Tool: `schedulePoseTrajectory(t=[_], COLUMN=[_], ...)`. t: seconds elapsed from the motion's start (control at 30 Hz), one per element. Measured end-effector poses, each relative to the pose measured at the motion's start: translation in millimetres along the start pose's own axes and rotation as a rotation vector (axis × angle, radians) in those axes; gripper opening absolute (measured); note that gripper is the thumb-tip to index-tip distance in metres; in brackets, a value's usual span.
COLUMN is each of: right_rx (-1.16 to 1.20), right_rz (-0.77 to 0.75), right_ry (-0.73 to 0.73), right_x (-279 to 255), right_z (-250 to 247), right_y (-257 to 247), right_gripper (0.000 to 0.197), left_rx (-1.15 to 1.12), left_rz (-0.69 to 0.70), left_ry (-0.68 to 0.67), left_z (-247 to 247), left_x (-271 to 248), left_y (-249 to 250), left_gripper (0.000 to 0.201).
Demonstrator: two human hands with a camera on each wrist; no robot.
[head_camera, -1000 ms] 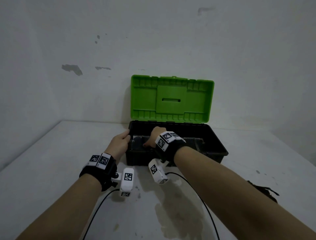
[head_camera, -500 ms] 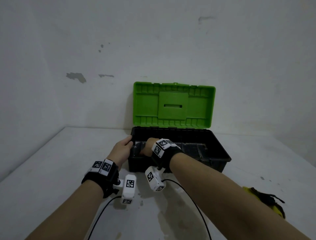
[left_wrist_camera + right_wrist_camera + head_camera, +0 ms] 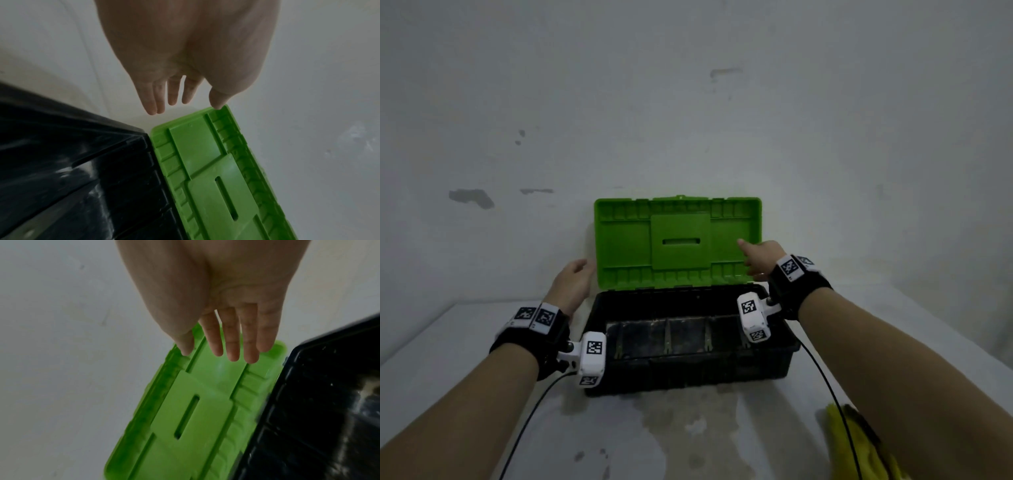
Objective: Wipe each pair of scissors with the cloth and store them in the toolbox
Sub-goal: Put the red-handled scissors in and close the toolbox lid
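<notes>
1. Spanning the back of the desk (image 3: 465, 342), the toolbox (image 3: 688, 363) stands with its green lid (image 3: 678, 240) upright, long axis left to right.
2. Left hand (image 3: 571, 284), fingers straight and empty, is just left of the lid; its thumb seems to touch the corner.
3. Right hand (image 3: 760, 257), fingers straight, is at the lid's right end.
4. Cloth (image 3: 859, 442) lies right of the toolbox; no scissors are visible.

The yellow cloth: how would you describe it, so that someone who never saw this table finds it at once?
Start at the toolbox, black with its green lid standing open against the wall. Come toward the near right corner of the white table, under the person's right forearm. There lies the cloth, crumpled, partly cut off by the frame; it is the only yellow thing there.
</notes>
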State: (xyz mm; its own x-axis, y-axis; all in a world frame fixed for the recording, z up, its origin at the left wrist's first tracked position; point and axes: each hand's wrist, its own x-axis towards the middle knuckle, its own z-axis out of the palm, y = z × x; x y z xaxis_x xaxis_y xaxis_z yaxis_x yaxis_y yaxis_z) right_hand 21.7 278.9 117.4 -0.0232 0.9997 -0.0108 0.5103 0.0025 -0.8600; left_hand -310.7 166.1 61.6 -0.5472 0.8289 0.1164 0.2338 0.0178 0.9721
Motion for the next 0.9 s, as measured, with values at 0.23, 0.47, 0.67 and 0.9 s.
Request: schedulePoseTrajectory(t=[0.23, 0.47, 0.67, 0.9], right_rx=[0.077, 0.267, 0.428, 0.303], right_rz=[0.035, -0.008, -0.011, -0.159], right_ry=[0.077, 0.048, -0.004, 0.097], right_x=[62.9, 90.0, 29.6, -48.5], right_z=[-22.8, -15.1, -41.6, -44.1], right_y=[-8.0, -2.2, -4.5, 50.3], right_gripper=[0.076, 0.101, 0.103, 0.052], left_rx=[-0.027, -0.213, -0.291, -0.174], left_rz=[0.051, 0.002, 0.07, 0.114], left_ry=[0.079, 0.025, 0.068, 0.096], left_z=[9.3, 22.9, -6.5, -30.9], left_x=[74.8, 71.5, 29.2, -57.4], left_y=[47.5, 80.5, 77.5, 40.4], left_gripper=[0.083, 0.033, 0.024, 0.031])
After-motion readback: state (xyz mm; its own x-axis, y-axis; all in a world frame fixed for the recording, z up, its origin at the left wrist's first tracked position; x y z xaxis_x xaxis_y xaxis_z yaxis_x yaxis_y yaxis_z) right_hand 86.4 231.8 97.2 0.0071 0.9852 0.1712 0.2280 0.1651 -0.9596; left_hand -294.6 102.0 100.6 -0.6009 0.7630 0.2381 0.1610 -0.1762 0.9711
